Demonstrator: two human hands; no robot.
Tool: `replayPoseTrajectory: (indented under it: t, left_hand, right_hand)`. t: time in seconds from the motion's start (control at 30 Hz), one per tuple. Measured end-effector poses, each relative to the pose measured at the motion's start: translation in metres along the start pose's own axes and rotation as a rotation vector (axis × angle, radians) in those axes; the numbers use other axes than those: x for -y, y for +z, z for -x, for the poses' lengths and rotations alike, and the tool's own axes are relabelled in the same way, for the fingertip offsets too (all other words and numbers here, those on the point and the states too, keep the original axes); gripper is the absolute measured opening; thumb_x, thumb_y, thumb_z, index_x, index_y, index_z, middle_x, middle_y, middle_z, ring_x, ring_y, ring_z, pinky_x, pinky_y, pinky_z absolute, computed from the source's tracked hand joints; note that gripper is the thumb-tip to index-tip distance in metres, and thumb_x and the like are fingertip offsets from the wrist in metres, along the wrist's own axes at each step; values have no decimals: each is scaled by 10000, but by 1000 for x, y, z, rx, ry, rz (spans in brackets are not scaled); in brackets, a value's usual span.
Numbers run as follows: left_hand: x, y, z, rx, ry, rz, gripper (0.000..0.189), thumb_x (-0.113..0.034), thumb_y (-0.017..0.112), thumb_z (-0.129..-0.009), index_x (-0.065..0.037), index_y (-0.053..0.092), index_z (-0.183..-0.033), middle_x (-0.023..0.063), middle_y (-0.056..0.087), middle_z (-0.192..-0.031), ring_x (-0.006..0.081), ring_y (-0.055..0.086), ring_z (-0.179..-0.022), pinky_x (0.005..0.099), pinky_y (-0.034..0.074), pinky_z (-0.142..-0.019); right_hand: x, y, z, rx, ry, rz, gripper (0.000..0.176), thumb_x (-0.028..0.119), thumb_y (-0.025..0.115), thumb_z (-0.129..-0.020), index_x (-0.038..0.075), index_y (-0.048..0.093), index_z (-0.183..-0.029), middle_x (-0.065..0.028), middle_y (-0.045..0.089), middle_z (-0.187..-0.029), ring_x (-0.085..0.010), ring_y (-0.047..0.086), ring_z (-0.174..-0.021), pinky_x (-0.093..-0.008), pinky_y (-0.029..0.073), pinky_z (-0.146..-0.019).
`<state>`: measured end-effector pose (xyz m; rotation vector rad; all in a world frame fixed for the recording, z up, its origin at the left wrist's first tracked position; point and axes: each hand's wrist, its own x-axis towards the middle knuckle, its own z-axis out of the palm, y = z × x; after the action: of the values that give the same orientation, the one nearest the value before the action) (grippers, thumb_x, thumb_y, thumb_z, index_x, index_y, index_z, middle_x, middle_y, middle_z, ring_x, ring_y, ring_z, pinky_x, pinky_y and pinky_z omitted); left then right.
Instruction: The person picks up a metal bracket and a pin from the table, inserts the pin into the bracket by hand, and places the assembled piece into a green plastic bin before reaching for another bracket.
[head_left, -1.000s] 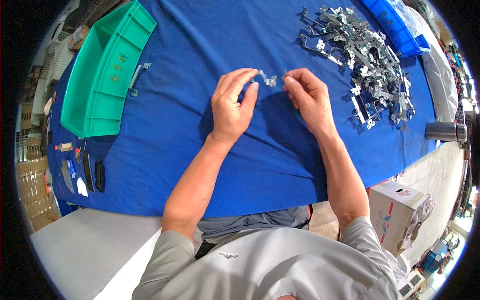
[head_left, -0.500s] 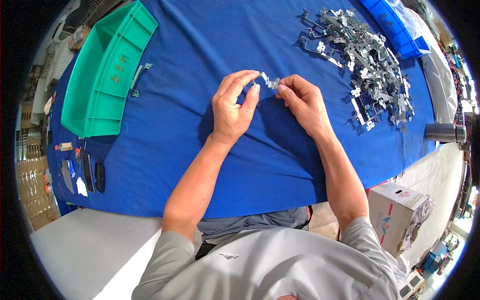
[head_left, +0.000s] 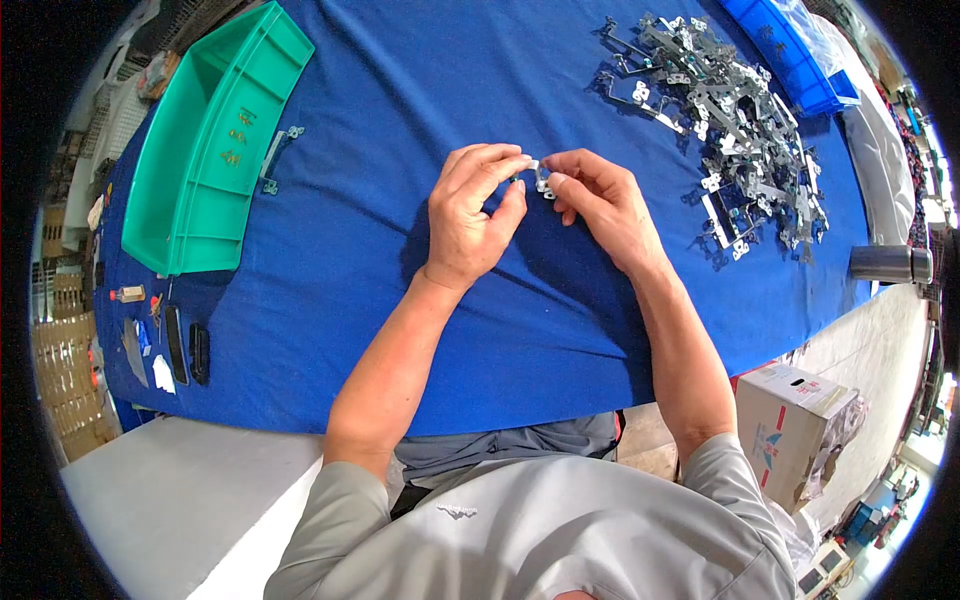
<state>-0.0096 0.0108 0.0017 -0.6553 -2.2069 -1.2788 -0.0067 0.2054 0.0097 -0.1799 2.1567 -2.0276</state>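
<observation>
A small silvery metal bracket [head_left: 542, 182] is held above the blue cloth, between my two hands. My left hand [head_left: 472, 215] has its index fingertip and thumb curled at the bracket's left end, with a gap showing between them. My right hand [head_left: 600, 200] pinches the other side between thumb and index finger, and its fingers cover part of the metal. One similar bracket [head_left: 277, 160] lies alone beside the green bin [head_left: 213, 215]. To the right is a large heap of such metal brackets [head_left: 745, 130].
A blue bin [head_left: 800, 60] with clear plastic stands behind the heap. A grey metallic object [head_left: 890, 265] sits at the table's right edge. Small bottle [head_left: 128, 294] and dark narrow items [head_left: 199, 353] lie at left. A cardboard box [head_left: 790, 425] stands below the table at right.
The bracket has turned between my fingers and now points more toward me. My left fingertips have shifted slightly right, closer to my right hand. The bins and heap are unchanged.
</observation>
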Motion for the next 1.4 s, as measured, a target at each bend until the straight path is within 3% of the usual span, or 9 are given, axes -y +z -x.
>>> replayPoseTrajectory:
  t: [0.3, 0.4, 0.43, 0.57, 0.87, 0.97, 1.07, 1.17, 1.4]
  left_hand:
    - [-4, -1, -2, 51, 29, -10, 246, 17, 704, -846, -28, 752, -1083, 136, 739, -1119, 279, 694, -1065, 375, 538, -938]
    - [-5, 1, -1, -43, -103, 0, 203, -28, 696, -909, -19, 747, -1106, 142, 741, -1119, 267, 708, -1062, 366, 542, -925]
    - [-2, 2, 1, -76, -156, 27, 206, -104, 663, -990, -18, 729, -1165, 128, 750, -1108, 207, 723, -1019, 323, 574, -828]
    - [5, 2, 7, -64, -488, 245, 277, -183, 617, -1047, -13, 686, -1255, 94, 757, -1086, 107, 714, -922, 229, 572, -639]
    - [10, 6, 9, -58, -330, 147, 248, -158, 657, -1021, -33, 720, -1226, 73, 770, -1019, 81, 699, -851, 227, 547, -608]
    - [2, 1, 6, -16, -380, 121, 235, -136, 675, -1003, -38, 733, -1208, 88, 765, -1048, 104, 704, -895, 253, 562, -680]
    - [8, 2, 3, -65, -128, 64, 226, -100, 696, -975, -45, 745, -1189, 109, 755, -1095, 156, 708, -961, 285, 559, -800]
    - [4, 0, 0, -42, -126, 59, 227, -68, 710, -947, -49, 753, -1169, 114, 743, -1135, 206, 694, -1040, 308, 538, -894]
    - [6, 0, 0, -2, -70, 20, 225, -33, 732, -902, -51, 759, -1124, 96, 745, -1140, 219, 682, -1046, 319, 542, -869]
  right_hand:
    - [1, 1, -2, -272, -103, -95, 174, 195, 628, -1029, 27, 673, -1032, -3, 668, -834, -39, 567, -695, -209, 441, -566]
    - [2, -2, -1, -240, -50, -64, 162, 181, 628, -1027, 26, 672, -1021, 0, 663, -824, -43, 554, -685, -217, 446, -579]
    - [0, -3, -1, -178, -75, 23, 176, 181, 637, -1020, 8, 669, -1033, -6, 669, -822, -53, 565, -694, -231, 460, -599]
    - [5, 2, 4, -73, -44, 64, 191, 186, 648, -1012, 1, 678, -1047, -18, 678, -813, -63, 581, -699, -239, 472, -616]
    - [5, 3, 4, -88, -62, 113, 200, 187, 658, -1002, -7, 681, -1043, -33, 682, -801, -75, 593, -698, -258, 483, -614]
    - [3, 1, 3, -96, -63, 159, 193, 186, 661, -999, -1, 684, -1040, -37, 679, -787, -74, 595, -699, -263, 485, -617]
    - [-11, -2, 0, -137, -140, 303, 164, 166, 667, -989, 12, 688, -1040, -46, 676, -772, -70, 592, -689, -268, 485, -614]
    - [-9, -1, 0, -137, -161, 338, 136, 141, 669, -980, 26, 689, -1049, -47, 662, -743, -78, 595, -667, -276, 492, -606]
    - [-7, 0, -3, -113, -18, -4, 172, 144, 636, -994, -12, 681, -1048, -44, 663, -825, -97, 600, -684, -270, 510, -636]
